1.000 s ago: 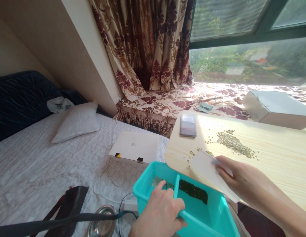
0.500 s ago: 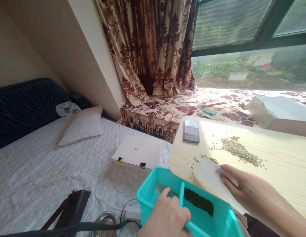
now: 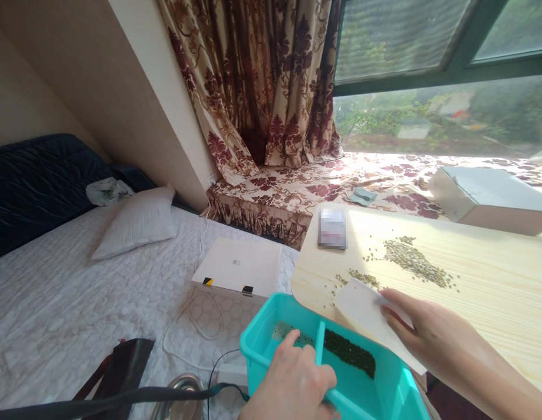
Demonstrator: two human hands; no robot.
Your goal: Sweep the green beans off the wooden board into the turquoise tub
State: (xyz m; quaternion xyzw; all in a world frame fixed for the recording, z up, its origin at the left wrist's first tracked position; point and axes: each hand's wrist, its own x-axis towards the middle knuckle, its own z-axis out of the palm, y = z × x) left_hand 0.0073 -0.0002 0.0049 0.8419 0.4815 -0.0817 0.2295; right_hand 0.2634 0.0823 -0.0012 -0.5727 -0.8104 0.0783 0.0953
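My left hand (image 3: pixel 292 379) is closed over the near side of a teal two-compartment box (image 3: pixel 264 350), its index finger reaching into the left compartment. The box is tilted at the table edge, with a divider between its halves. Dark green beans (image 3: pixel 350 353) lie in a strip in the right compartment, and a few small bits are in the left one. Between the thumb and fingers of my right hand (image 3: pixel 404 318) is a thin white card (image 3: pixel 362 303), slanting down against the table edge. Loose beans (image 3: pixel 417 262) are scattered on the wooden table (image 3: pixel 493 262), some beside the card's far end.
A small packet (image 3: pixel 332 228) lies at the table's far left corner. Beyond are a folded cloth (image 3: pixel 362 196) and a white box (image 3: pixel 493 192) on the window seat. On the bed (image 3: pixel 56 309) are a white flat box (image 3: pixel 238 265), a cable, a dark bag and a pillow.
The whole view has shifted slightly, so everything sits a little further left. Both hands keep their grips, and the card and beans look almost the same.
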